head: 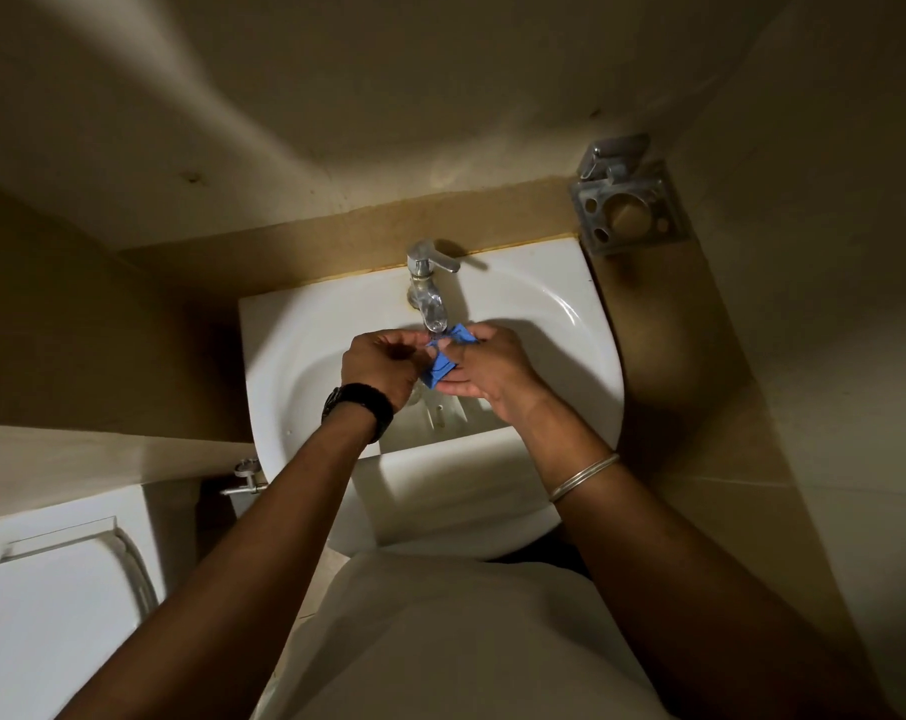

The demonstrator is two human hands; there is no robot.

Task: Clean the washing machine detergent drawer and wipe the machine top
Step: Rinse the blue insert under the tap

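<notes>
We are rinsing a small blue part (443,358), probably from the detergent drawer, under the tap (427,291) at 12 o'clock of the basin (554,324), left hand (380,363) and right hand (487,368) both pinching it, and next we are needing to rub it clean.

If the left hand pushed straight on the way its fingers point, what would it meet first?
Probably the blue piece that both hands grip under the tap, then the right hand. The left hand points right across the basin; depth is unclear.
</notes>
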